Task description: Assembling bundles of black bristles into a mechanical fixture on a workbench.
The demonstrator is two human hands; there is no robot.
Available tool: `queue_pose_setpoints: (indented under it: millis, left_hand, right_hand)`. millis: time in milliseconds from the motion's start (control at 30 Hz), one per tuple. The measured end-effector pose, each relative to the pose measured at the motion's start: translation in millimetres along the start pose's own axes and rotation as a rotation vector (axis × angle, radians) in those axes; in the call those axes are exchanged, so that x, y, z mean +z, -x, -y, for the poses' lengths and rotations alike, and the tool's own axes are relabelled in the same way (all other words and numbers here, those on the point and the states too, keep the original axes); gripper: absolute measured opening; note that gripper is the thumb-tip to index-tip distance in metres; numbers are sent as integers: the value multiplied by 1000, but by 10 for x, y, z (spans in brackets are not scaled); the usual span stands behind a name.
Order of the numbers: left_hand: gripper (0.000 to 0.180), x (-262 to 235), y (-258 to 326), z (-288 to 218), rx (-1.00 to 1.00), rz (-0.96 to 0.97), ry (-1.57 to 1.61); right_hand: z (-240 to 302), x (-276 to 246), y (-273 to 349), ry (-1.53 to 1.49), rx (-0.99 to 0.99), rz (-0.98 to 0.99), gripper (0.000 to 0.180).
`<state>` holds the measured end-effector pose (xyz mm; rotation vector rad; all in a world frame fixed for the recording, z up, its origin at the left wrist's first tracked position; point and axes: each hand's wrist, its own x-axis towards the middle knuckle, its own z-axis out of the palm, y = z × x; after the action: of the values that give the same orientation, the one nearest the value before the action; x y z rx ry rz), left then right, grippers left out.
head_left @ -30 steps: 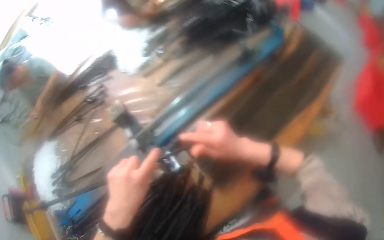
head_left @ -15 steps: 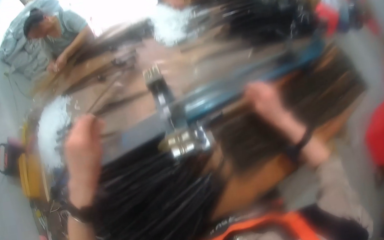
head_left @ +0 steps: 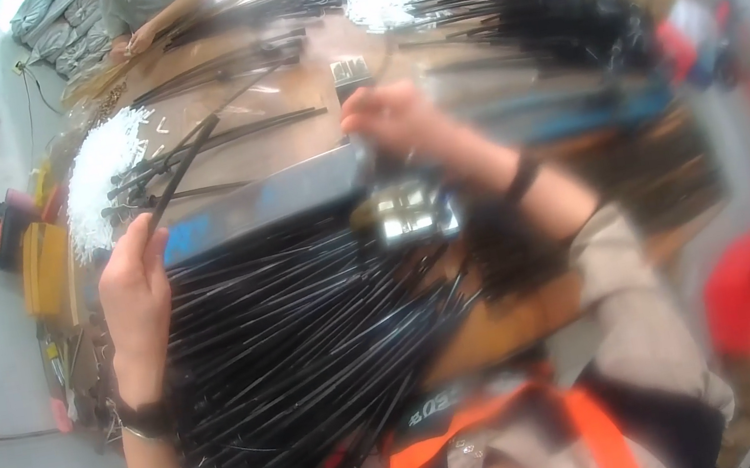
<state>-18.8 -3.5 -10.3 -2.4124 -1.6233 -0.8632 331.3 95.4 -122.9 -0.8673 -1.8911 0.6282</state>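
Loosely, left hand pinching thin glossy black rod, right hand blurred, grip unclear.

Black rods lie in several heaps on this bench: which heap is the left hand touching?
The big fanned heap of black rods nearest the person; the left hand rests at its left edge. The other bundles lie farther up the bench, untouched.

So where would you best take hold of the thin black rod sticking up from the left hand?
Probably low on the black rod, just above the left hand, pinching from the side. It is long, thin and slanted up to the right, so gripping near its free tip would likely let it flex and swing.
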Motion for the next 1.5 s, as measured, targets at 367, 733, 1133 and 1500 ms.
queue_pose_setpoints:
  millis: [367, 733, 1133, 1500]
  left_hand:
    - [22, 261, -129, 73, 48, 26, 45]
    - [12, 1349, -360, -169, 404, 242, 54]
    - [24, 1828, -589, -505, 266, 231, 229]
    - [18, 1883, -570, -456, 224, 218, 191]
  right_hand:
    - [110, 53, -139, 640, -98, 265, 13]
    - [-542, -2258, 1443, 1185, -16, -54, 3]
    - [-807, -2289, 1594, 1047, 48, -154, 6]
    - [-117, -1589, 1445, 1066, -42, -56, 35]
